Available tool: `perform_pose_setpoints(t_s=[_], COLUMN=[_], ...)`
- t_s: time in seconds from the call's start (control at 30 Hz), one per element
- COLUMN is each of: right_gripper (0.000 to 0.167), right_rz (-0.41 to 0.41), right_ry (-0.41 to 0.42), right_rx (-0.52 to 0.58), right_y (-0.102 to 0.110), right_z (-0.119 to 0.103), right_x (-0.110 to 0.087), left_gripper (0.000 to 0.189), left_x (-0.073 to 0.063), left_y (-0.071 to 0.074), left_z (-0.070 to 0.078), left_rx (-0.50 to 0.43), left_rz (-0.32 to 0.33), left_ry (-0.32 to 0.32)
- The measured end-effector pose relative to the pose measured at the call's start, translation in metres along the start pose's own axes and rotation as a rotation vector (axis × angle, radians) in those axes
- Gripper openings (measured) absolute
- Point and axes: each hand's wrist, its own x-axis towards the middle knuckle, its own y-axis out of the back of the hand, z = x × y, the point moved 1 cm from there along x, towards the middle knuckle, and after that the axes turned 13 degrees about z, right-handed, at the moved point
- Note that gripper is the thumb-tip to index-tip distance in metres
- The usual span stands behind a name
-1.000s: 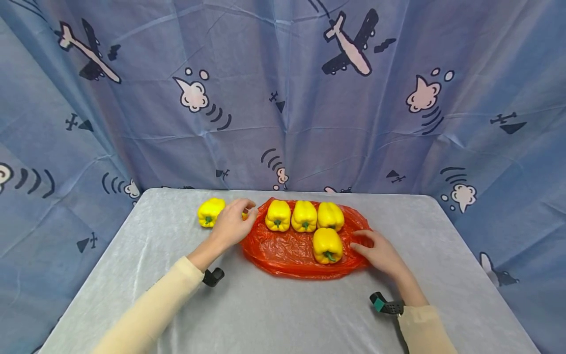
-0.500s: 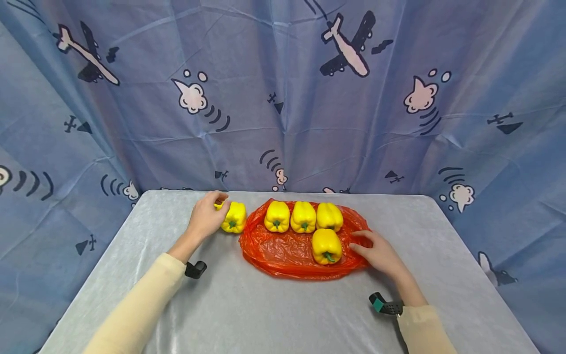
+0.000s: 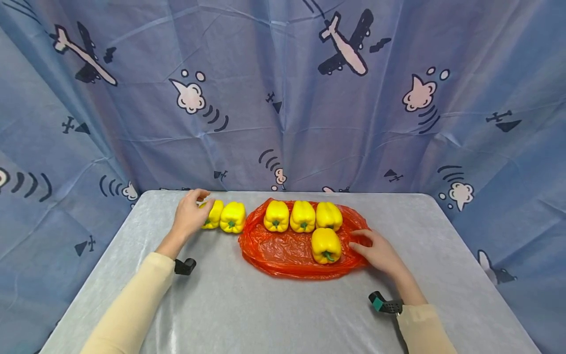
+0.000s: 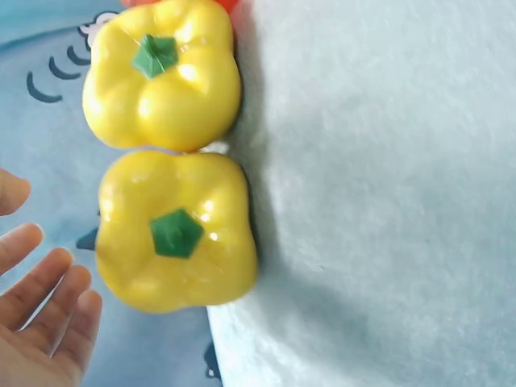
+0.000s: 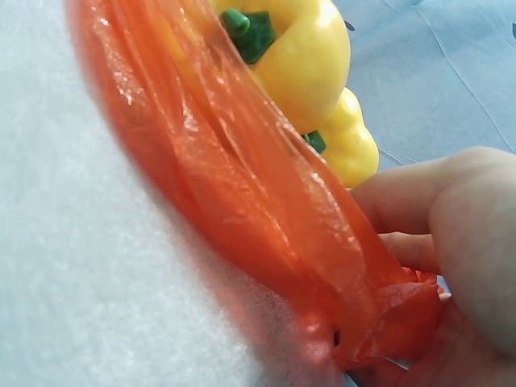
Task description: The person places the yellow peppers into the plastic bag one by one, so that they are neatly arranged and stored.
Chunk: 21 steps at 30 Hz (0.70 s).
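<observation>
Two yellow bell peppers lie side by side on the grey table, left of an orange plastic bag (image 3: 283,250). My left hand (image 3: 189,215) sits just left of the outer pepper (image 3: 213,215) (image 4: 173,234), its fingers (image 4: 44,310) loosely straight and a small gap away from it. The inner pepper (image 3: 233,217) (image 4: 161,76) lies against the bag's rim. Several more yellow peppers (image 3: 302,216) lie on the bag, three in a back row and one (image 3: 326,245) in front. My right hand (image 3: 377,251) grips the bag's right edge (image 5: 379,322), bunching the film (image 5: 242,185).
The grey table (image 3: 274,314) is bounded at the back and both sides by a blue curtain (image 3: 283,98) printed with planes and clouds. Bare tabletop runs in front of the bag and to its right.
My left hand has slid left from the bag's left rim to the far side of the two loose peppers, uncovering the inner one. The right hand has stayed on the bag's edge.
</observation>
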Motion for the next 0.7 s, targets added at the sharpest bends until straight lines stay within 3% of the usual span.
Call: perform_pose_setpoints(t_s=[0.47, 0.7], right_gripper=[0.048, 0.044], right_rz=[0.002, 0.029], right_ry=[0.010, 0.039], right_rx=[0.000, 0.027], right_y=[0.001, 0.002], right_z=[-0.001, -0.002], right_x=[0.000, -0.001], left_gripper=[0.056, 0.059], left_x=[0.001, -0.002], left_y=[-0.006, -0.012], left_z=[-0.016, -0.023], left_rx=[0.060, 0.061], left_rz=[-0.125, -0.150], left_ry=[0.064, 0.092])
